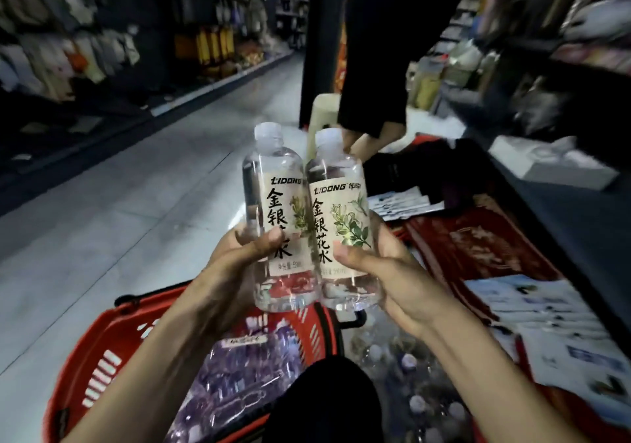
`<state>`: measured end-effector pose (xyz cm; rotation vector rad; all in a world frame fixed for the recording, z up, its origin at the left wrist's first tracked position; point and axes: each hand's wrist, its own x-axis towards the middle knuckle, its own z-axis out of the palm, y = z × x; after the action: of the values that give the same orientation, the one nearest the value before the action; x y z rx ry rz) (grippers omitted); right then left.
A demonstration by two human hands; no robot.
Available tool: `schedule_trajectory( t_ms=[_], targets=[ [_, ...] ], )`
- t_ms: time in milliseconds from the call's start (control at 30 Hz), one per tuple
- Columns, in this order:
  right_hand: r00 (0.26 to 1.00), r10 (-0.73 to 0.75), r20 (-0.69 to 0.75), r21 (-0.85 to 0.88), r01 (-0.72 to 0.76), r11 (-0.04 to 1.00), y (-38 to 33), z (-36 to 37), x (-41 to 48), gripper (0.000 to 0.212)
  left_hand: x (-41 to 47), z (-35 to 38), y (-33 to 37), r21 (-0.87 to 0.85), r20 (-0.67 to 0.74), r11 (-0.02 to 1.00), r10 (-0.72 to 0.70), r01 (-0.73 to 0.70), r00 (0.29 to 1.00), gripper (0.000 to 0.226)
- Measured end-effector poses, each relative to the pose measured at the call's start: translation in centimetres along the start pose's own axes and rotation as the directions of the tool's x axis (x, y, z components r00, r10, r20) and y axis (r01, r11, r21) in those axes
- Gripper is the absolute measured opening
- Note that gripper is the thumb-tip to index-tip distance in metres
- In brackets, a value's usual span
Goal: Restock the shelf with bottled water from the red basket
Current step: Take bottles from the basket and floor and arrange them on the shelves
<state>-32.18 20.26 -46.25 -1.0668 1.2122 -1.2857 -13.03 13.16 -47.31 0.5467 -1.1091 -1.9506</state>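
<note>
A: Shop aisle, dim light. We hold two clear bottles upright, side by side & touching: left bottle in our left hand, right bottle in our right hand. Each grip is wrapped round the lower half of its bottle, thumb pressed on the label, fingers behind.

B: Why low & upright?

A: We judge it keeps the caps up and labels facing out, ready to stand on a shelf w/o re-gripping. One per hand means two go per trip.

B: And the stock?

A: Directly below the grips sits the red basket w/ a shrink-wrapped pack of purple-tinted bottles inside. Below the right grip, loose bottles lie in a heap, caps showing; blur hides what holds them.

B: The shelf?

A: Right of the grips runs a dark shelf, its front edge well apart from both bottles; goods on it are too blurred to name. Beyond the grips stands another person by a pale stool. Left of the grips: pale tiled floor, then racks of hanging goods.

B: Progress?

A: Bottles lifted, none placed yet, so early, by our reading.
</note>
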Motion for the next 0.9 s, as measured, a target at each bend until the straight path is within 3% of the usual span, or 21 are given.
schedule_trajectory(
  t_ms=[133, 300, 433, 533, 633, 700, 800, 833, 900],
  targets=[
    [0.974, -0.172, -0.146, -0.132, 0.153, 0.979, -5.1, -2.3, -5.4, 0.067, 0.1, 6.4, 1.3, 0.075, 0.172, 0.996, 0.027, -0.041, 0.985, 0.095],
    [0.9, -0.286, -0.329, -0.253, 0.208, 0.945, -9.2, -5.5, -12.6, 0.065, -0.1, 15.0, 1.5, 0.117, 0.376, 0.98, 0.107, -0.162, 0.92, 0.118],
    [0.815, -0.355, -0.457, -0.307, 0.23, 0.923, -12.0, -7.9, -18.7, 0.062, -0.2, 21.7, 0.5, 0.04, 0.529, 0.984, 0.125, -0.171, 0.84, 0.085],
    [0.75, -0.4, -0.526, -0.346, 0.241, 0.907, -13.9, -9.2, -23.0, 0.061, -0.3, 26.6, -0.7, -0.039, 0.592, 0.979, 0.183, -0.198, 0.785, 0.077],
    [0.665, -0.452, -0.594, -0.395, 0.248, 0.885, -15.8, -10.2, -27.2, 0.064, -0.5, 31.6, -1.9, -0.114, 0.63, 0.976, 0.215, -0.185, 0.747, 0.042],
    [0.607, -0.48, -0.634, -0.433, 0.236, 0.87, -17.2, -10.9, -29.6, 0.064, -0.6, 34.7, -2.6, -0.127, 0.658, 0.977, 0.211, -0.169, 0.723, 0.047],
    [0.523, -0.512, -0.681, -0.488, 0.197, 0.85, -18.7, -11.9, -33.0, 0.068, -0.8, 38.8, -3.2, -0.137, 0.719, 0.978, 0.205, -0.155, 0.664, 0.079],
    [0.495, -0.53, -0.689, -0.505, 0.197, 0.84, -19.1, -12.2, -34.1, 0.067, -1.1, 40.3, -3.5, -0.139, 0.735, 0.982, 0.191, -0.131, 0.651, 0.078],
    [0.444, -0.566, -0.695, -0.538, 0.202, 0.819, -19.7, -12.7, -36.0, 0.064, -1.7, 43.0, -3.8, -0.173, 0.772, 0.981, 0.189, -0.086, 0.607, 0.053]
  ],
)
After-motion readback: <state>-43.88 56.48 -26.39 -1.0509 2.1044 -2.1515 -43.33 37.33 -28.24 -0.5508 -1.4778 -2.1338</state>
